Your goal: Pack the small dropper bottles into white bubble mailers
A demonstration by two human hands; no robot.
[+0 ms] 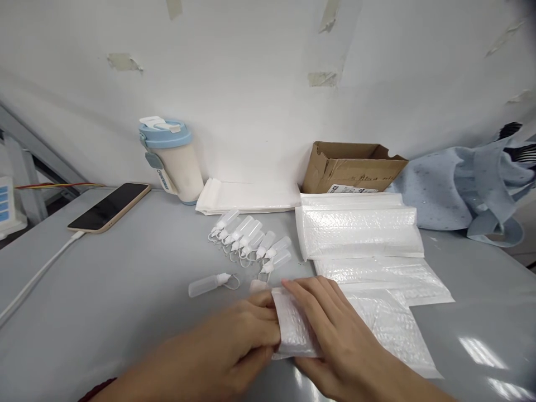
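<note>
A small white bubble-wrap bag (293, 326) is held low in front of me. My right hand (339, 335) grips it from the right, fingers across its top and thumb underneath. At its left edge, my left hand (247, 335) has its fingers curled and closed on the bag; the fingertips are partly hidden and slightly blurred. A single clear plastic dropper bottle (204, 286) with a looped cap strap lies left of the hands. Just beyond the hands, several more such bottles (250, 231) lie in a slanting row.
More bubble-wrap bags (364, 231) overlap at right. Flat white bags (251, 195) lie along the wall. A cardboard box (355, 167), blue fabric bag (444, 178) and lidded tumbler (180, 167) stand behind. A phone (111, 206) with a white cable (39, 273) lies left.
</note>
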